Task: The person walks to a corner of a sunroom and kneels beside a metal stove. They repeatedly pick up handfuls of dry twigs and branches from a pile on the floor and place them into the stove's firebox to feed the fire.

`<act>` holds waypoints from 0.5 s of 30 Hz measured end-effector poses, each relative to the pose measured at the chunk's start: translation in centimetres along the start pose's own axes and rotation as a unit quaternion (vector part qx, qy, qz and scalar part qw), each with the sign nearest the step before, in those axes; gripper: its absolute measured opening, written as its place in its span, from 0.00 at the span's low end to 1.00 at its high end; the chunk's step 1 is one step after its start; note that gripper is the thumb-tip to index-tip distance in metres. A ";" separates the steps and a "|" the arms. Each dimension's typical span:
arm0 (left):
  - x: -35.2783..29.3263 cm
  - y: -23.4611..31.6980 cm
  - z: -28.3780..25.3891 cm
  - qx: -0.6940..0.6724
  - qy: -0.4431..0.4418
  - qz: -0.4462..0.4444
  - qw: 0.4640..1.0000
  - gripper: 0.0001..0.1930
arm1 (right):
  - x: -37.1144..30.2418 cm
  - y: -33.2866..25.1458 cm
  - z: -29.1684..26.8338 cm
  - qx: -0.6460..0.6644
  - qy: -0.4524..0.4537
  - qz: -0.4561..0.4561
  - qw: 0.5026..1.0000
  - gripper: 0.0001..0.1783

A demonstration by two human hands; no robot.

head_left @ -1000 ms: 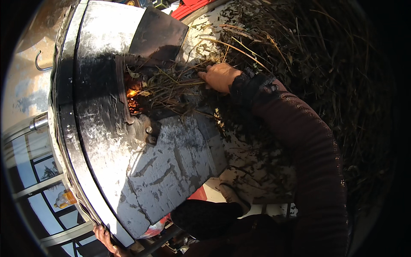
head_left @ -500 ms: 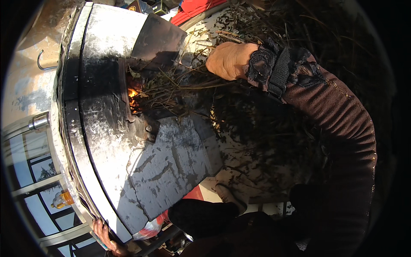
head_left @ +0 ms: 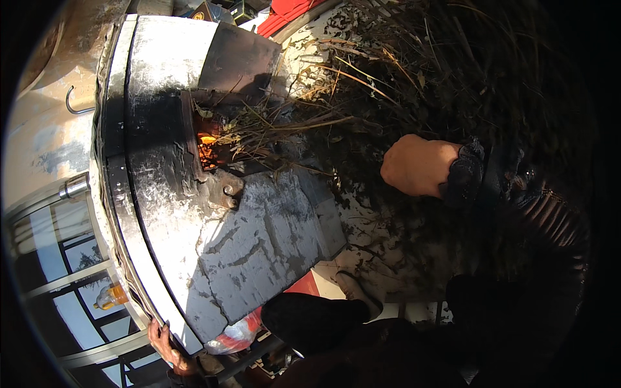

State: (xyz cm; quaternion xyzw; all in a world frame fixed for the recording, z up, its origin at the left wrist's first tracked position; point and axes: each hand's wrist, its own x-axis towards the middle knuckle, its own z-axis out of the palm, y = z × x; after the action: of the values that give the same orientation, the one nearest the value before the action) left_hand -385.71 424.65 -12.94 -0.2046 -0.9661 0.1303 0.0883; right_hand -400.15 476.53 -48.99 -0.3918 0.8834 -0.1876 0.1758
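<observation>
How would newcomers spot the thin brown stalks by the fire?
On the white, soot-blackened stove, find the rectangular opening with orange flames. The thin brown stalks jut rightward from it; unlike the dark brush heap beyond, they enter the stove.

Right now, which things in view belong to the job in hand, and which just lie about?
Job: stove; fire inside; stalks in its opening; brush pile; right hand by it; left hand at stove's edge.

Seemingly lying about: bottle; plastic bag.
</observation>
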 end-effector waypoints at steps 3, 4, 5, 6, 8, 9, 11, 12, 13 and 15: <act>0.1 0.5 -0.1 0.001 -0.008 -0.016 1.000 0.36 | -0.1 -0.8 0.8 -0.014 -0.001 -0.007 1.000 0.03; 0.2 0.7 -0.3 0.005 -0.015 -0.019 1.000 0.35 | -0.2 -1.1 0.9 -0.010 0.004 -0.009 1.000 0.02; 0.3 0.9 -0.4 0.013 -0.018 -0.020 1.000 0.35 | -0.2 -1.3 0.9 -0.010 0.003 -0.005 1.000 0.02; 0.4 1.1 -0.5 0.006 -0.024 -0.019 1.000 0.34 | -0.2 -1.5 0.9 -0.006 0.010 -0.005 1.000 0.03; 0.6 1.2 -0.5 -0.009 -0.019 -0.011 1.000 0.33 | -0.2 -1.8 0.8 0.002 -0.012 -0.001 1.000 0.04; 0.7 1.2 -0.4 -0.014 -0.022 -0.010 1.000 0.33 | -0.1 -1.9 0.8 0.005 -0.021 -0.003 1.000 0.05; 0.8 1.3 -0.3 -0.035 -0.008 0.001 0.999 0.33 | 0.0 -2.0 0.8 0.007 -0.048 0.002 0.999 0.05; 0.8 1.3 -0.3 -0.029 -0.010 0.005 1.000 0.33 | 0.1 -2.1 0.7 0.007 -0.067 0.006 0.998 0.05; 0.8 1.3 -0.3 -0.015 -0.019 -0.004 1.000 0.32 | 0.2 -2.1 0.7 0.010 -0.080 0.006 0.997 0.06; 0.8 1.4 -0.5 -0.009 -0.018 -0.001 1.000 0.32 | 0.3 -2.2 0.5 -0.004 -0.035 -0.013 0.999 0.06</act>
State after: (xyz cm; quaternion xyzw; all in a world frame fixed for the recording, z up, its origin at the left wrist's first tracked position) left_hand -385.82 426.29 -12.75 -0.2024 -0.9687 0.1253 0.0696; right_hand -398.75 474.83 -48.48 -0.4102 0.8723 -0.1724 0.2027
